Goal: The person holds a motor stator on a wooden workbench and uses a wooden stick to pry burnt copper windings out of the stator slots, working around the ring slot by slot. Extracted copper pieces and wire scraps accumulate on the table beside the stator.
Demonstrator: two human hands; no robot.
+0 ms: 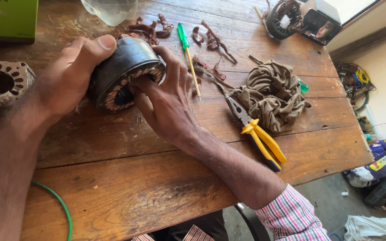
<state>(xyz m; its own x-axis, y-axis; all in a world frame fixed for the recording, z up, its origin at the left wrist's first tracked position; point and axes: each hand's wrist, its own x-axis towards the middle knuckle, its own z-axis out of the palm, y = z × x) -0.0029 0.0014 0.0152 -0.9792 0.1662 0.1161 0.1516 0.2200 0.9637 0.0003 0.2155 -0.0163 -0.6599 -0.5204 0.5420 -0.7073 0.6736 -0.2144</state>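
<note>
Left hand (70,73) clasps the dark motor stator (123,71) by its rigid, likely heavy rim, right hand (166,100) fingers pinching inside its fragile copper windings.

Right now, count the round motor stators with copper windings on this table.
3: the dark ring-shaped motor stator gripped in both hands, a grey one at the left edge, another at the far right. More may sit outside the frame.
</note>
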